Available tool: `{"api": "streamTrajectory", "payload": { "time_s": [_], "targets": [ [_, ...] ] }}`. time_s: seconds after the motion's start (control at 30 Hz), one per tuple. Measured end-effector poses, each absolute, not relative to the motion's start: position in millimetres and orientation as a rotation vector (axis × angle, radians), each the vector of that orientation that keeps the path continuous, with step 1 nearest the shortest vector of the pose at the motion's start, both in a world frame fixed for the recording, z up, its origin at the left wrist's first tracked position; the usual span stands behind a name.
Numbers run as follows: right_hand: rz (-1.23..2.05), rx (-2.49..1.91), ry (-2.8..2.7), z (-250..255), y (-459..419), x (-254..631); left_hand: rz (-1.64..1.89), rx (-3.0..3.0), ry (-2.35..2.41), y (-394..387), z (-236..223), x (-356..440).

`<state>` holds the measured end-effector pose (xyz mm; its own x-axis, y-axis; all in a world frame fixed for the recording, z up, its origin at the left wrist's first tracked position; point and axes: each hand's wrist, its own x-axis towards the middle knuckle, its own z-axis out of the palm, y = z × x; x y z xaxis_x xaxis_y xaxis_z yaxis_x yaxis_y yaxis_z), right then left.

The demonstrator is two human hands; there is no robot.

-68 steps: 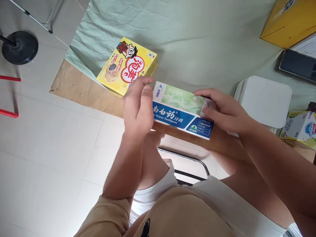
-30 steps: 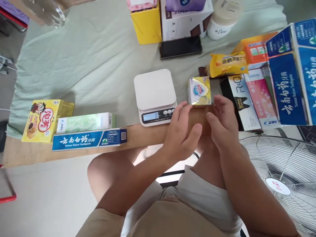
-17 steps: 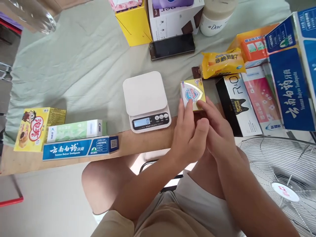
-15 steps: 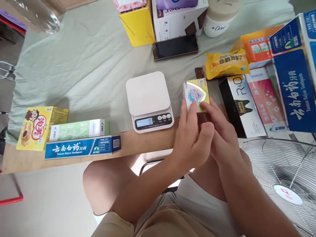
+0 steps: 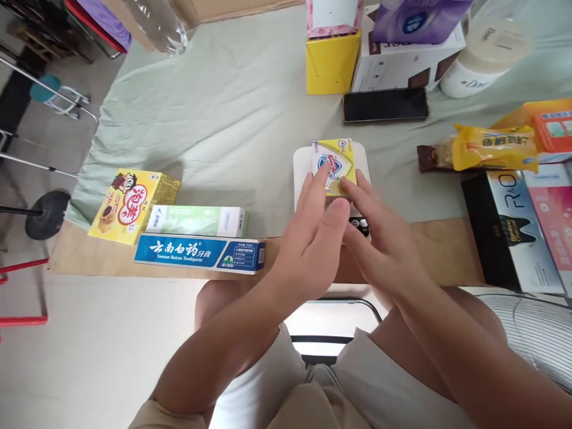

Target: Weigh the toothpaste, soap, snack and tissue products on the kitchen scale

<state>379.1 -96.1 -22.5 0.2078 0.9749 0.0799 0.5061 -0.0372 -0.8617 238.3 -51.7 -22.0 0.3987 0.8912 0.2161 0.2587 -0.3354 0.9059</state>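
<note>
A yellow-and-white soap box [image 5: 333,156] is over the white plate of the kitchen scale [image 5: 302,173]. My left hand [image 5: 309,244] has its fingers along the box's left and near side. From the right, my right hand [image 5: 382,235] grips the same box, fingertips on its near right corner. Whether the box rests on the plate or is held just above it, I cannot tell. My hands cover the scale's display; a couple of its buttons show beside my right hand.
To the left lie a blue toothpaste box [image 5: 196,253], a green-and-white box [image 5: 192,220] and a yellow snack box [image 5: 129,205]. A phone [image 5: 385,106] lies behind the scale. On the right are a yellow soap packet [image 5: 496,149] and a black-and-white toothpaste box [image 5: 513,232].
Both hands have carried the soap box leftward from beside the scale to over its plate. The view has swung left, so the other things appear farther right.
</note>
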Motion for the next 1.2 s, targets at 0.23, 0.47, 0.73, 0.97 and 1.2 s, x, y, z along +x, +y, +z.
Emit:
{"api": "streamTrajectory", "payload": {
  "time_s": [0.23, 0.47, 0.73, 0.97, 1.2],
  "targets": [
    [0.455, -1.619, -1.402, -39, -105, 390, 0.994, 1.76, 0.977, -48, -14, 205],
    [0.356, -1.488, -1.181, -64, -101, 408, 1.308, 1.687, 1.016, -40, -16, 184],
    [0.366, -1.427, -1.25, -64, -93, 395, 1.291, 1.718, 0.902, -39, -24, 182],
    [0.363, -1.479, -1.289, -66, -94, 396, 1.225, 1.744, 0.929, -39, -27, 187],
    [0.398, -1.57, -1.34, -58, -97, 395, 1.129, 1.726, 0.921, -37, -27, 201]
  ]
}}
